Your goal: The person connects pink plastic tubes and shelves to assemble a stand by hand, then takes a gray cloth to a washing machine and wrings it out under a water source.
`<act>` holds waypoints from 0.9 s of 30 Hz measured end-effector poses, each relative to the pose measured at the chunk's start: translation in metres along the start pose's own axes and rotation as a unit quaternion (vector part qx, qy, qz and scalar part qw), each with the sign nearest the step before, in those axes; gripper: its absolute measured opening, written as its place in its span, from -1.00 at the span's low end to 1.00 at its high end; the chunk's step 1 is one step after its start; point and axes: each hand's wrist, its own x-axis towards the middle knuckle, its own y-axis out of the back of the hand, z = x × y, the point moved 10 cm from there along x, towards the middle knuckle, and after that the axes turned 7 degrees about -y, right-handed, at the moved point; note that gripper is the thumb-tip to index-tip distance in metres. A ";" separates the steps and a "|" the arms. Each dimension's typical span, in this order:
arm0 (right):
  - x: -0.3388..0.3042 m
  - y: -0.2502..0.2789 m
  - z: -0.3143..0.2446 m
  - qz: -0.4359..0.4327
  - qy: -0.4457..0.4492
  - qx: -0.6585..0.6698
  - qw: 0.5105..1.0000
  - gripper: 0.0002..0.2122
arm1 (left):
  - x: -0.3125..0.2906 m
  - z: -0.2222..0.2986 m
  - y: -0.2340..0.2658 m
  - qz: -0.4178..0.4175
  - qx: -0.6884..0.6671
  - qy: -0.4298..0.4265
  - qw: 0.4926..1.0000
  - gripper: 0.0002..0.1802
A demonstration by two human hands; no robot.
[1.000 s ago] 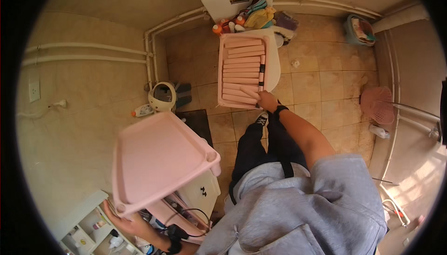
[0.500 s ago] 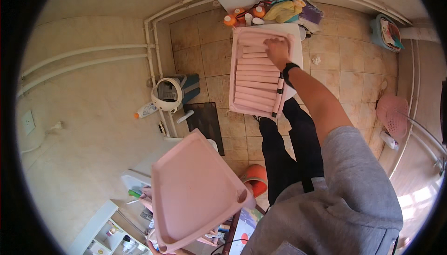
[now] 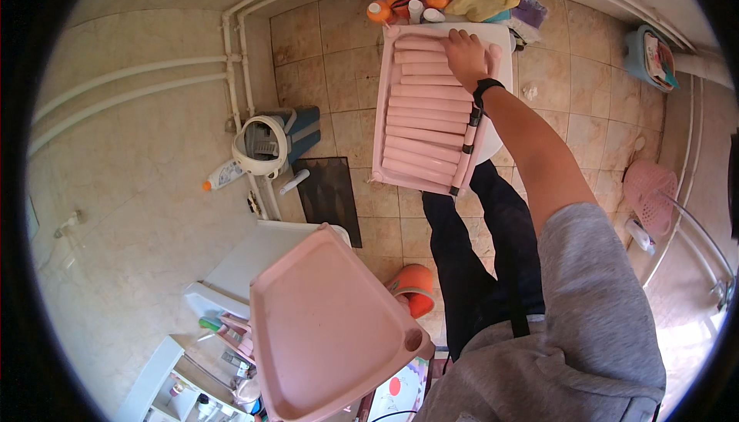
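A shallow pink tray (image 3: 377, 141) holds a row of pink tubes (image 3: 427, 101) lying side by side. A tube with black bands (image 3: 467, 145) lies across their right ends. My right hand (image 3: 465, 56), with a black band on its wrist, is over the tray's far right part, fingers curled down on the right end of a far pink tube (image 3: 422, 45); the fingertips are partly hidden. A second pink tray (image 3: 331, 329), bare inside and with a round corner hole, is tilted up at the lower left. My left hand does not show.
Orange-capped bottles (image 3: 379, 12) and cloths (image 3: 489, 2) lie beyond the tube tray on a white surface. An orange bucket (image 3: 416, 289) stands by my legs. At left are a blue-and-white container (image 3: 265, 145) and a dark mat (image 3: 329, 199); a blue basket (image 3: 650, 56) is far right.
My right hand has shifted toward the tube tray's far edge, along the tubes. The view has moved a little. A bit of my left hand under the bare tray's near edge has gone from sight.
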 end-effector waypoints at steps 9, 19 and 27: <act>0.008 0.002 0.022 -0.033 -0.024 0.112 0.993 -0.86 | -0.008 0.010 -0.003 0.006 0.000 -0.042 0.999 -0.37; -0.241 0.036 -0.089 -0.590 -0.265 0.553 0.525 -0.19 | -0.041 0.032 -0.033 -0.023 -0.083 -0.237 0.968 -0.27; -0.268 0.163 -0.095 -0.456 -0.277 0.767 0.356 -0.43 | -0.049 0.023 -0.157 -0.285 -0.209 -0.327 0.876 0.01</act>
